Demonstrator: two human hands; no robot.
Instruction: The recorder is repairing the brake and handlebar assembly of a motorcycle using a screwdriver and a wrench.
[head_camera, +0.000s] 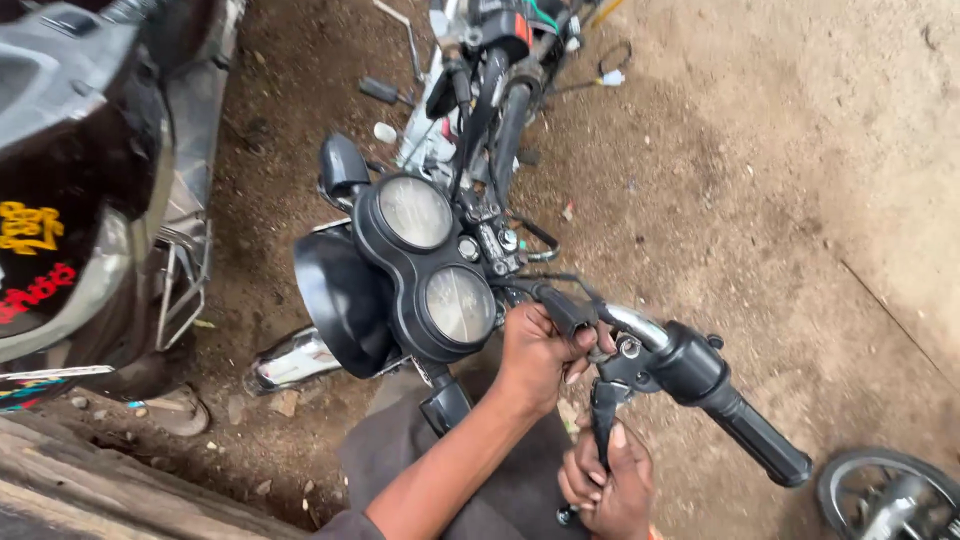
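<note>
Looking straight down on a stripped motorcycle front end standing on a dirt floor (760, 200). The left hand (540, 355) is up on the handlebar (640, 325), fingers (583, 340) curled tight around the bar and the black switch housing (565, 308) just inboard of the lever mount. The right hand (605, 485) sits lower, nearer the camera, closed around the black brake lever (603, 425), which hangs down from its clamp; the thumb lies along the lever and the other digits wrap behind it. Both hands are gripping, nothing loose between them. Just past the clamp, the black rubber grip (755, 440) runs out toward the lower right, untouched.

Left of the hands, the twin round gauges (435, 265) sit in a black cluster, dusty glass facing up, with the dark headlight shell (340, 300) beside them and a chrome mudguard end (290, 360) below that. Behind the gauges the frame and cables (490, 90) run away up the picture. Another machine, a dark bodywork panel (70, 180) with coloured stickers, crowds the left edge. A wheel (885, 495) peeks in at the bottom right corner, and a wooden plank (100, 480) cuts across the lower left
</note>
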